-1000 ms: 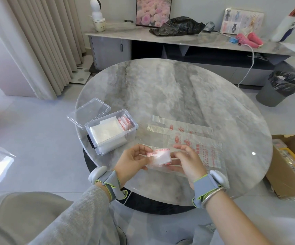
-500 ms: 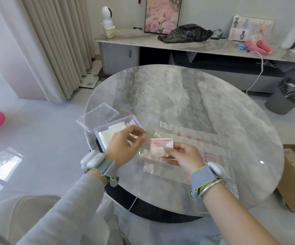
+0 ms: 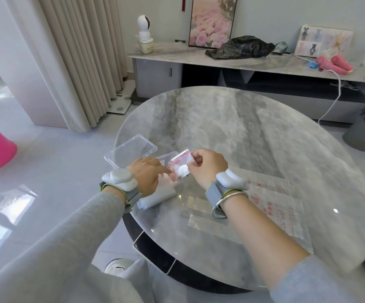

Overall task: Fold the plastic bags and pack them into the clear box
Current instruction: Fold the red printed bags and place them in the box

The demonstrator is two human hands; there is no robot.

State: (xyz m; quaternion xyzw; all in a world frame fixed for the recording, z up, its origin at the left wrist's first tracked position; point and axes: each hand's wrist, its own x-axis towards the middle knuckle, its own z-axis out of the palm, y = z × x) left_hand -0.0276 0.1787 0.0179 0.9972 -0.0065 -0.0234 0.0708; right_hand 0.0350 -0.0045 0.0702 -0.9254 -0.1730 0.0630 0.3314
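Patience matters: my right hand [image 3: 207, 167] pinches the small folded, red-printed plastic bag [image 3: 180, 166] just above the clear rectangular plastic box [image 3: 155, 199] on the glossy grey table [image 3: 242, 132]. My left hand [image 3: 146, 174], fingers mostly straight, empty, lies over the box; I should slip this slick, crinkly square in snugly.

Round grey marble table [image 3: 232, 127] fills my feed.
Near its left edge I see the clear box [image 3: 155, 199], with its loose lid [image 3: 131, 153] just behind it; flat plastic bags [image 3: 275, 204] with red print lie spread towards the right.
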